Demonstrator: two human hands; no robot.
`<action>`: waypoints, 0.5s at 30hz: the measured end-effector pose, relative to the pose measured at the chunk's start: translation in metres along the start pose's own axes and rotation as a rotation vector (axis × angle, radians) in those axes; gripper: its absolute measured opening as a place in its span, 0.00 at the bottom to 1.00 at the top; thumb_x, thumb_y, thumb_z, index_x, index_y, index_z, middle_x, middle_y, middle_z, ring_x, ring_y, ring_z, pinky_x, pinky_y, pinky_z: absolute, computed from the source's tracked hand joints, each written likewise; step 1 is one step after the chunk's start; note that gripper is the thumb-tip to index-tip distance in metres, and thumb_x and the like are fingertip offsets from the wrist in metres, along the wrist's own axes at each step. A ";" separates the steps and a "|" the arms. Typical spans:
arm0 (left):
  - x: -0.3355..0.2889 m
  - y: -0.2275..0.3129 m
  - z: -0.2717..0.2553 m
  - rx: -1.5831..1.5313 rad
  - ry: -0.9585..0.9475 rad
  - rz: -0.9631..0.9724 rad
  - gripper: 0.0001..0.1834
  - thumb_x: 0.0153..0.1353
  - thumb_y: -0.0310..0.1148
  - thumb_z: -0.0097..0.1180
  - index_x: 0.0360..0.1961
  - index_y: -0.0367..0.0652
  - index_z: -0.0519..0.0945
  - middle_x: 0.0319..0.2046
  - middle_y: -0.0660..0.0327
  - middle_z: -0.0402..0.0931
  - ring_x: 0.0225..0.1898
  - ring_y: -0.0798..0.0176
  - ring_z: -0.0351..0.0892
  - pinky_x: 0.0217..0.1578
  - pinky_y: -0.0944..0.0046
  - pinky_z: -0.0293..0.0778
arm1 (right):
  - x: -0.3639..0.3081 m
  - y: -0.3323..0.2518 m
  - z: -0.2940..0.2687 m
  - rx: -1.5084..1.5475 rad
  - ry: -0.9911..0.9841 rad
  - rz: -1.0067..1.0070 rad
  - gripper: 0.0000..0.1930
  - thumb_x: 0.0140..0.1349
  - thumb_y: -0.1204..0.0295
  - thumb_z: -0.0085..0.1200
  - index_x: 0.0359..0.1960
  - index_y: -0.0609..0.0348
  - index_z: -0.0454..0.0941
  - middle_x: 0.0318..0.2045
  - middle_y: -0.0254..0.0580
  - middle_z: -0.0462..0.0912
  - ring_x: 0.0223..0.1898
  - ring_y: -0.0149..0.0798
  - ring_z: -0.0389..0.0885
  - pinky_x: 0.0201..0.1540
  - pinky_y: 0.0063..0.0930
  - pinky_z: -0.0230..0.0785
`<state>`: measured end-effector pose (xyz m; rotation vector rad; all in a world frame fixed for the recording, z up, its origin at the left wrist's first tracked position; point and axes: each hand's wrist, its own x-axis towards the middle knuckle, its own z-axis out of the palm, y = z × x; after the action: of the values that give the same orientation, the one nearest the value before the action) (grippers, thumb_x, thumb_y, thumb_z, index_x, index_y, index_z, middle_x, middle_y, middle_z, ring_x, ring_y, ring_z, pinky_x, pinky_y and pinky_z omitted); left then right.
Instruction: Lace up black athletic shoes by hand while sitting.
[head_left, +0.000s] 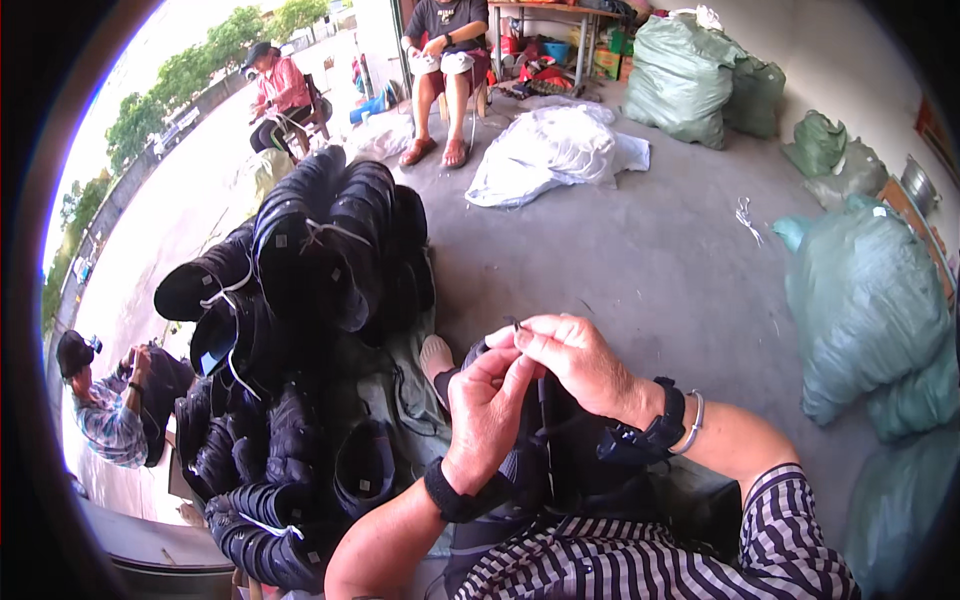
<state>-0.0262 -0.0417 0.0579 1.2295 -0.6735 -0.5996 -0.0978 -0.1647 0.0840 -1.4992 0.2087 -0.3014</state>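
Note:
My left hand and my right hand meet in front of me, both pinched with thumbs against fingers. A small dark strip sticks out at the tips of my right fingers. Whatever my left fingertips hold is hidden. Dark material lies over my lap under both hands; its kind is not clear. To the left rises a big heap of nested black cup-shaped pieces, in stacks tied with white string.
Green sacks stand at the right, with more green sacks at the back. A white sack lies on the grey floor. Seated people are at the back, at the far left and lower left.

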 end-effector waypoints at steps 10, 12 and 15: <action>-0.043 -0.024 -0.055 1.086 -0.318 0.277 0.54 0.33 0.38 0.76 0.65 0.50 0.60 0.68 0.44 0.45 0.67 0.38 0.48 0.64 0.45 0.55 | 0.019 0.025 -0.043 0.443 0.087 0.269 0.14 0.68 0.65 0.41 0.42 0.63 0.73 0.38 0.50 0.82 0.39 0.43 0.83 0.42 0.35 0.75; -0.046 -0.027 -0.056 1.083 -0.315 0.278 0.54 0.34 0.39 0.75 0.65 0.49 0.60 0.68 0.43 0.45 0.67 0.39 0.48 0.64 0.47 0.54 | 0.030 0.022 -0.072 0.374 0.161 0.292 0.14 0.63 0.65 0.42 0.40 0.63 0.74 0.34 0.49 0.83 0.35 0.41 0.83 0.32 0.30 0.74; -0.052 -0.025 -0.058 1.104 -0.298 0.259 0.53 0.35 0.40 0.74 0.65 0.49 0.60 0.68 0.42 0.45 0.67 0.39 0.49 0.65 0.48 0.53 | 0.051 -0.021 -0.147 0.178 0.180 0.039 0.15 0.60 0.65 0.43 0.29 0.64 0.79 0.36 0.49 0.83 0.35 0.41 0.80 0.33 0.26 0.70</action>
<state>-0.0191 0.0283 0.0152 2.0282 -1.4983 -0.1520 -0.0979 -0.3209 0.0978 -1.2912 0.3449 -0.4136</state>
